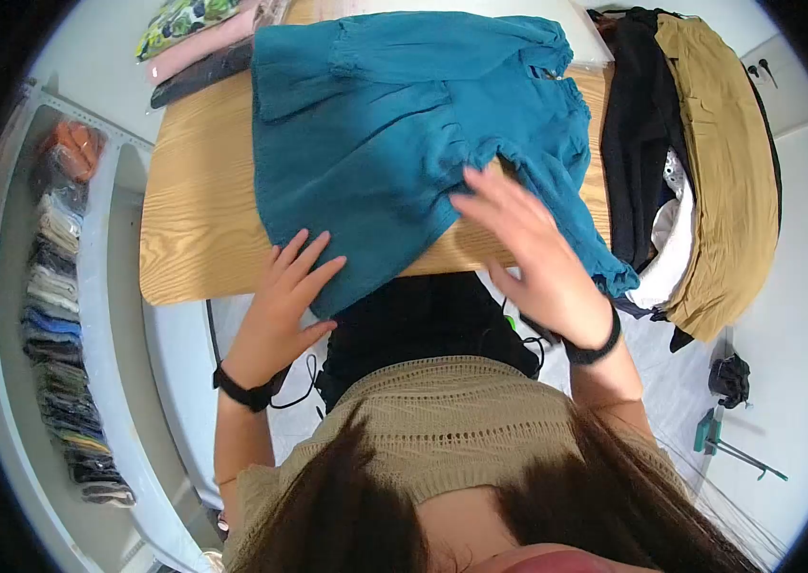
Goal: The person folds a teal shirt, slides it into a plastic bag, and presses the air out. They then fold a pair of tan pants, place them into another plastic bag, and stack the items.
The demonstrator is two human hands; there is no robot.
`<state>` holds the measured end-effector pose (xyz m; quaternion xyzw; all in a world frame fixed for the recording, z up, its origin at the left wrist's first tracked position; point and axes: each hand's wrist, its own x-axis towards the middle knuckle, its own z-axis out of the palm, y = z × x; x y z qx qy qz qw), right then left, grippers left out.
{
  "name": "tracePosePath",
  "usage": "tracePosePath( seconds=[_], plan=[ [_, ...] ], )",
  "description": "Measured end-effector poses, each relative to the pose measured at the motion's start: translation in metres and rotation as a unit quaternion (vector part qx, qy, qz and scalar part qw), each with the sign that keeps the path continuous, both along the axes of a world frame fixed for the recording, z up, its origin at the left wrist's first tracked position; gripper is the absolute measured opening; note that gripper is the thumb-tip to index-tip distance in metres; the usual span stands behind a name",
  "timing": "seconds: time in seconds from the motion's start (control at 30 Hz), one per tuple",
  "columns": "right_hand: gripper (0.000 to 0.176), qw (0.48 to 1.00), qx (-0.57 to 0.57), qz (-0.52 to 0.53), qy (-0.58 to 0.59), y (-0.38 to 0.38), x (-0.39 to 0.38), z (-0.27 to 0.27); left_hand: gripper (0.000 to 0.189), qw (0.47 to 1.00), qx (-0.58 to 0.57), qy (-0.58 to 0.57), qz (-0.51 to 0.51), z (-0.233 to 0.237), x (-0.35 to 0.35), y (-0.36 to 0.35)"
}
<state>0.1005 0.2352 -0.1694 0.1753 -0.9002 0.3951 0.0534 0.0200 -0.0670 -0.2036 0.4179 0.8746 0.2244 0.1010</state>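
A teal blouse [394,124] lies spread over a wooden table [199,210], its lower hem hanging past the near edge. My left hand [284,306] rests flat with fingers apart on the hem at the near left corner. My right hand [528,253] hovers with spread fingers over the blouse's right sleeve, which trails down off the table's edge. Neither hand grips anything. Both wrists wear black bands.
A heap of black, white and mustard clothes [709,162] sits at the table's right end. Folded pink, dark and patterned garments [199,43] lie at the far left corner. A white shelf [65,315] with stacked folded clothes stands to the left.
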Motion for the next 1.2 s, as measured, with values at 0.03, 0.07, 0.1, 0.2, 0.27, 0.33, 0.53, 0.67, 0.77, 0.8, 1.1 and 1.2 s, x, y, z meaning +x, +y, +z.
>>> tracePosePath(
  seconds=[0.03,0.07,0.1,0.2,0.27,0.33,0.53,0.67,0.77,0.8,1.1,1.2],
  plan=[
    [0.056,0.992,0.105,-0.039,0.061,-0.007,-0.018,-0.005,0.074,1.000,0.000,0.004,0.002,-0.007,0.002,0.000],
    [0.059,0.968,0.208,-0.079,0.121,-0.010,-0.034,-0.010,0.071,1.000,0.008,0.026,0.002,-0.011,0.004,-0.001],
    [0.062,0.956,0.246,-0.103,0.119,-0.010,-0.045,-0.019,0.068,0.999,0.017,0.048,0.002,-0.013,0.003,-0.002],
    [0.056,0.947,0.278,-0.093,0.128,0.001,-0.067,-0.031,0.058,0.997,0.054,0.059,-0.021,-0.032,-0.008,-0.020],
    [0.042,0.957,0.287,-0.032,-0.027,0.014,-0.075,-0.033,0.054,0.994,0.088,0.055,-0.039,-0.044,-0.018,-0.032],
    [0.033,0.971,0.238,-0.013,-0.023,0.024,-0.084,-0.035,0.058,0.968,0.246,0.045,0.004,-0.050,-0.027,-0.034],
    [0.023,0.993,0.114,-0.015,-0.038,0.029,-0.084,-0.027,0.065,0.982,0.177,0.015,0.061,-0.006,-0.019,-0.012],
    [0.024,0.986,0.080,-0.018,-0.146,0.032,-0.084,-0.014,0.039,0.995,0.062,0.080,-0.011,-0.022,-0.043,-0.021],
    [0.024,0.995,0.078,0.020,-0.064,0.040,-0.084,-0.023,0.032,0.967,0.219,-0.113,0.068,-0.022,-0.049,-0.025],
    [0.024,0.996,0.078,0.039,0.019,0.042,-0.084,-0.028,0.032,0.967,0.218,-0.113,0.069,-0.022,-0.053,-0.028],
    [0.027,0.986,0.115,-0.012,-0.119,0.060,-0.122,-0.011,0.029,0.904,0.219,-0.290,0.226,0.016,-0.103,-0.012],
    [0.032,0.963,0.184,-0.060,-0.189,0.056,-0.145,-0.011,0.039,0.858,0.140,-0.406,0.282,0.013,-0.135,-0.006]
  ],
)
